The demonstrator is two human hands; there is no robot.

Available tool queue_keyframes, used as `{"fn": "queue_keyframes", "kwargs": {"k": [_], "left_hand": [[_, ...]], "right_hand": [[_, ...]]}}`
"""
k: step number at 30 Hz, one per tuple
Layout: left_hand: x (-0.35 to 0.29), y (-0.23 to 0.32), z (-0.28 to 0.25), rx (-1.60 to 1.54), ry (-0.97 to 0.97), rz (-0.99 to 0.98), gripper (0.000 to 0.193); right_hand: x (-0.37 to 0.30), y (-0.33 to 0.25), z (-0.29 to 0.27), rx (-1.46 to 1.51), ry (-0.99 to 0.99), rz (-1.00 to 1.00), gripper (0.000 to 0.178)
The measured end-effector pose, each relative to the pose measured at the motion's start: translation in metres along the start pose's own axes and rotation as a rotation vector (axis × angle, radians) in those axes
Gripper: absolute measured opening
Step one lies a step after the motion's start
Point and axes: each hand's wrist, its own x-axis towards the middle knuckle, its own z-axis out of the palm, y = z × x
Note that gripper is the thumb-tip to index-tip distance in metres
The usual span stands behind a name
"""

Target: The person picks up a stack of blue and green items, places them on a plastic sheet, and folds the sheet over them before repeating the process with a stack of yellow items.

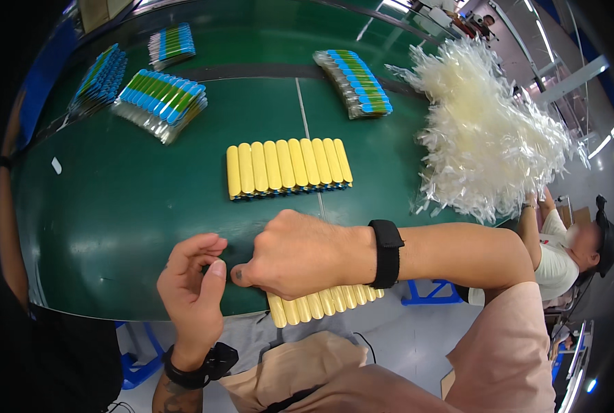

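My right hand, with a black band at its wrist, is closed, its back toward me and its thumb pressed against the curled fingers. What it may hold is hidden. Partly under that hand and wrist, near the table's front edge, is a row of yellow round-ended strips. Left of it, my left hand is raised with bent fingers, a gap between thumb and fingertips, and nothing visible in it. Beyond both hands lies another row of yellow strips, with blue and dark layers showing beneath.
Blue-and-green strips in clear wrapping lie in stacks at the far left and in one stack at the far middle. A large heap of clear plastic pieces covers the right of the green table. Another person sits beyond it.
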Motion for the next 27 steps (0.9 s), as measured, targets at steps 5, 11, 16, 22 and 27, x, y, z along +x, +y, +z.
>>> {"fn": "queue_keyframes", "kwargs": {"k": [5, 11, 16, 22, 27], "left_hand": [[-0.001, 0.002, -0.001, 0.104, -0.103, 0.010, 0.032], [0.000, 0.000, -0.015, 0.295, -0.463, 0.192, 0.053], [-0.015, 0.029, 0.009, 0.679, -0.588, 0.425, 0.066], [0.003, 0.022, 0.015, 0.648, -0.531, 0.179, 0.047], [0.013, 0.008, 0.023, 0.427, -0.316, 0.020, 0.009]], "right_hand": [[-0.088, 0.017, -0.012, 0.008, -0.060, 0.125, 0.006], [-0.167, 0.028, -0.013, -0.092, 0.075, 0.217, 0.020], [-0.177, 0.024, -0.008, -0.225, 0.137, 0.257, 0.020], [-0.132, -0.012, -0.027, -0.001, 0.291, 0.435, 0.037], [-0.053, -0.028, -0.042, 0.302, 0.014, 0.537, 0.044]]}}
